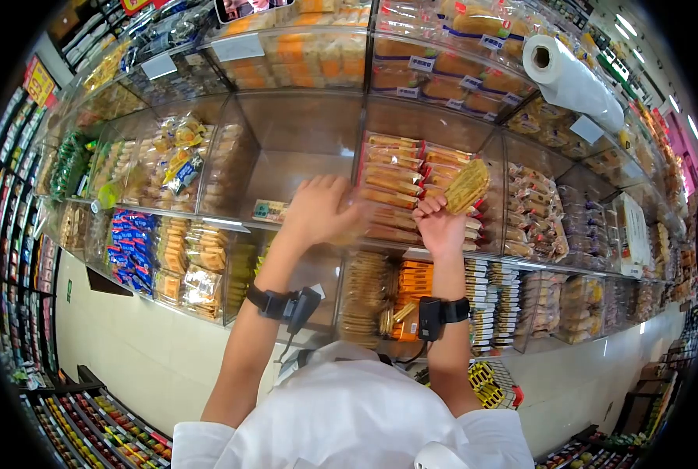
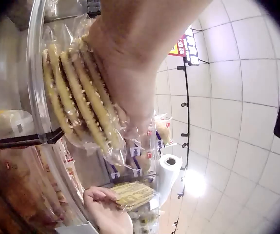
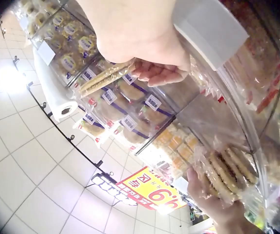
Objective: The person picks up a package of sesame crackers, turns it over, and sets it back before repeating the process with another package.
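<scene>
My left hand (image 1: 324, 209) is over the shelf beside a bin of red-edged packets (image 1: 392, 184). In the left wrist view it grips several wrapped flat sesame-topped pastries (image 2: 79, 92), standing on edge side by side in clear film. The right wrist view shows the left hand's fingers (image 3: 194, 183) against this bundle (image 3: 225, 173); the head view hides it under the hand. My right hand (image 1: 443, 232) pinches one flat wrapped pastry (image 1: 468, 187) at its lower end, raised in front of the red-edged packets. Its fingers (image 3: 162, 73) curl at the end of the pastry (image 3: 105, 78).
Clear-walled bins of packaged snacks fill the shelf, with a small label card (image 1: 271, 210) in the bin left of the red-edged packets. A plastic bag roll (image 1: 576, 82) stands at upper right. Below are orange packs (image 1: 414, 285). A basket of yellow packs (image 1: 490, 387) is near my right elbow.
</scene>
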The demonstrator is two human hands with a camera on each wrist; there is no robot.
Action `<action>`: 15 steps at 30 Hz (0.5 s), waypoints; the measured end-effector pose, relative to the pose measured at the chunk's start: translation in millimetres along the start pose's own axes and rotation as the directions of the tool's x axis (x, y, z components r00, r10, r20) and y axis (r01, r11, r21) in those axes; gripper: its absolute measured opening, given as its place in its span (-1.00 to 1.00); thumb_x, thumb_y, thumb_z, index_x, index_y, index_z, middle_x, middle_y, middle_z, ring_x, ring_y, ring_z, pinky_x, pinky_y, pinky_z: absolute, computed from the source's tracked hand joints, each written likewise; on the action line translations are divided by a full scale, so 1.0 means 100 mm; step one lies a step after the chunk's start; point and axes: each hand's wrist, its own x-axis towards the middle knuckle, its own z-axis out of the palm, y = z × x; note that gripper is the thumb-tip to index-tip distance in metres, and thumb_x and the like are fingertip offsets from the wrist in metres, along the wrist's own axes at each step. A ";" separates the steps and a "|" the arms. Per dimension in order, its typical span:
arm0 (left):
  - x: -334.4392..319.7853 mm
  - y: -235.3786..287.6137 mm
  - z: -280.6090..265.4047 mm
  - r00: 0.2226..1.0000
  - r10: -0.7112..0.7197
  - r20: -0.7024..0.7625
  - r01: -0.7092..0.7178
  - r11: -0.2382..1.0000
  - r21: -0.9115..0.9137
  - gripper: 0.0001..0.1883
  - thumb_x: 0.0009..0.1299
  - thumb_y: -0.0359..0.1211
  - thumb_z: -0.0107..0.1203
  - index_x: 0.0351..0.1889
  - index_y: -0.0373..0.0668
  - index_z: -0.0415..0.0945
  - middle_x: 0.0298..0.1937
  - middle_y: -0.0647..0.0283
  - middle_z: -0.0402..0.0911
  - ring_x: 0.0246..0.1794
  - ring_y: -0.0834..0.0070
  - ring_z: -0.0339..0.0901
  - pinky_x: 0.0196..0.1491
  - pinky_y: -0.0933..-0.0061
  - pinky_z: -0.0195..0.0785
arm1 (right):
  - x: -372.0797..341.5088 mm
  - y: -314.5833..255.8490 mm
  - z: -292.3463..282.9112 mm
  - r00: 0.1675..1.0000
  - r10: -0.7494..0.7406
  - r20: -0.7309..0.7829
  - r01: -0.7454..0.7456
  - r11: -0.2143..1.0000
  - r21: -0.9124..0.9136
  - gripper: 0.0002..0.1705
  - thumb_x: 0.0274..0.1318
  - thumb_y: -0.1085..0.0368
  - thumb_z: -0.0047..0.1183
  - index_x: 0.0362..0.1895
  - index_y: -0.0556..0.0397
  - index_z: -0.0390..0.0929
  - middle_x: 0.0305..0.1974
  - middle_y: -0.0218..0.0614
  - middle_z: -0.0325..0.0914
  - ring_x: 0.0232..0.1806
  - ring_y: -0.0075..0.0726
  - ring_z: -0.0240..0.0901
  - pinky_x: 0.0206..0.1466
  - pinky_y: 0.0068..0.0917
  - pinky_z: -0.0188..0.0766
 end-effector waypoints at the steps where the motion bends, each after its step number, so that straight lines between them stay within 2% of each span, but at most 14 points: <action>1: 0.01 0.00 -0.01 1.000 -0.002 0.013 0.002 1.000 0.003 -0.57 0.20 -0.04 -0.01 -0.27 -0.26 0.41 -0.29 0.07 0.49 -0.19 0.11 0.40 -0.08 0.21 0.17 | -0.01 0.01 0.00 1.000 -0.003 0.017 0.003 1.000 -0.014 -0.60 0.19 -0.07 -0.25 -0.53 -0.07 0.21 -0.55 -0.49 0.11 -0.47 -0.46 0.00 -0.28 -0.52 0.03; 4: -0.01 0.00 0.00 1.000 0.009 0.005 -0.009 1.000 0.006 -0.58 0.19 -0.05 -0.01 -0.29 -0.27 0.41 -0.30 0.08 0.48 -0.20 0.11 0.39 -0.08 0.21 0.17 | -0.02 0.01 0.03 1.000 -0.012 0.006 0.013 0.998 -0.066 -0.59 0.18 -0.09 -0.25 -0.53 -0.07 0.22 -0.55 -0.48 0.12 -0.46 -0.47 0.01 -0.27 -0.52 0.04; 7: 0.00 0.04 0.00 0.999 0.036 -0.036 -0.035 0.999 0.028 -0.59 0.18 -0.06 0.00 -0.30 -0.26 0.40 -0.33 0.08 0.45 -0.21 0.12 0.38 -0.09 0.21 0.16 | -0.02 0.01 0.05 0.997 -0.004 -0.077 0.003 1.000 -0.008 -0.56 0.20 -0.11 -0.32 -0.51 -0.05 0.19 -0.52 -0.44 0.09 -0.45 -0.42 -0.06 -0.26 -0.49 0.01; 11: -0.03 0.08 0.04 0.992 0.061 -0.114 -0.054 0.996 0.066 -0.60 0.16 -0.08 0.02 -0.29 -0.26 0.39 -0.36 0.09 0.41 -0.22 0.13 0.35 -0.09 0.21 0.14 | -0.02 0.01 0.01 1.000 0.008 -0.017 -0.007 1.000 0.024 -0.58 0.20 -0.09 -0.30 -0.51 -0.05 0.19 -0.52 -0.44 0.09 -0.45 -0.42 -0.05 -0.26 -0.48 0.01; 15: -0.04 0.14 0.03 0.990 0.064 -0.125 -0.053 0.994 0.096 -0.60 0.15 -0.08 0.03 -0.29 -0.25 0.38 -0.36 0.09 0.41 -0.22 0.13 0.34 -0.09 0.21 0.13 | -0.01 -0.01 -0.01 1.000 0.007 0.019 -0.007 0.999 0.041 -0.58 0.20 -0.08 -0.30 -0.51 -0.05 0.20 -0.53 -0.44 0.10 -0.45 -0.42 -0.05 -0.26 -0.48 0.01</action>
